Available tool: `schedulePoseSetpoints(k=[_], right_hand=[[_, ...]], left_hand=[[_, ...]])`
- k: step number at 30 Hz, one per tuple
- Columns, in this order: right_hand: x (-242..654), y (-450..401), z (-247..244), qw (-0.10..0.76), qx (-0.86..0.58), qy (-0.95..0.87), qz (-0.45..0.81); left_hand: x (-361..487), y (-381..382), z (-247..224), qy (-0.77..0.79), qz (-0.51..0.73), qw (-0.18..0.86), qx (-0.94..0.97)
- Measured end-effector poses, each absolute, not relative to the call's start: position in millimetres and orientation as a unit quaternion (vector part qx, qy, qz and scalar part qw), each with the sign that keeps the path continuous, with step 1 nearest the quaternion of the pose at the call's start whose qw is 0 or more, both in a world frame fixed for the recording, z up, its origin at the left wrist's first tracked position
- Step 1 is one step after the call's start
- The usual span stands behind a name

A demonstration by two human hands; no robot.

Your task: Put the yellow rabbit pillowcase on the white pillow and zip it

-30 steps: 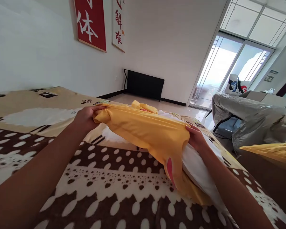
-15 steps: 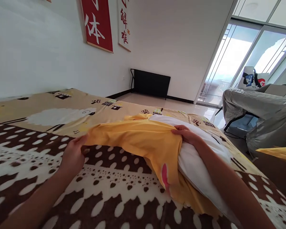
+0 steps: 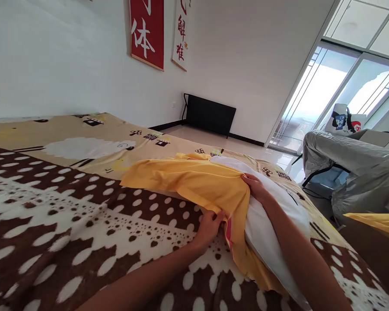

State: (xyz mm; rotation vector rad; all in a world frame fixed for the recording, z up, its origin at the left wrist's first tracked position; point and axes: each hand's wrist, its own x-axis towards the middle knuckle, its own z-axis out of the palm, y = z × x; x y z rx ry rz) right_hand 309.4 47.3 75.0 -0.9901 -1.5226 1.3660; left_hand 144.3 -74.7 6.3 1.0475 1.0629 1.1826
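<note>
Yellow cloth [image 3: 178, 177] with pink patch: lying on bed [image 3: 68, 151], right of the middle, nearer the right edge than the wall side. One end runs left to a pointed tip. The other end hangs down along the side of white pillow [image 3: 259, 229], toward the bed's near edge. A further fold of the same yellow shows behind it, toward the far edge. The pillow lies along the bed's right edge, its upper end close to the far right corner. Whether any of it sits inside the cloth: can't tell.

Left hand [image 3: 210, 226]: thumb and fingers pinching the cloth's near edge, just beside the pink patch. Right hand [image 3: 256, 186]: gripping the cloth at its upper right, where it meets the pillow; forearm crosses over the pillow.

Bed cover: tan with sheep print toward the far edge, brown and white spots toward the near edge.

Beyond far edge: black panel [image 3: 209, 116] on legs by the wall; red scroll [image 3: 147, 36] and white scroll [image 3: 181, 36] hanging. Off the right edge: plastic-wrapped furniture [image 3: 359, 155], printed bag [image 3: 339, 120], second yellow item [image 3: 377, 222] cut off by view. Sliding glass door [image 3: 314, 93] behind.
</note>
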Motion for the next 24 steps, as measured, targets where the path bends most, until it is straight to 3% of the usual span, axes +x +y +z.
schedulePoseSetpoints(k=[7,13,16,21,24], right_hand=[[299.3,41.7,55.5,0.381,-0.360,-0.608,0.597],[298.2,23.6,50.0,0.241,-0.335,-0.677,0.609],[295.2,21.5,51.4,0.200,-0.342,-0.717,0.574],[285.5,23.7,58.0,0.050,-0.348,-0.812,0.466],[278.7,20.5,60.1,-0.018,-0.322,-0.838,0.441]], left_hand=[[174.7,-95.1,17.4,0.395,0.499,0.549,0.542],[172.9,-91.4,5.0,0.423,0.508,0.509,0.552],[164.0,-103.6,-2.4,0.431,0.482,0.511,0.567],[157.0,-113.8,1.8,0.430,0.482,0.506,0.572],[163.2,-109.1,-5.1,0.429,0.419,0.488,0.634]])
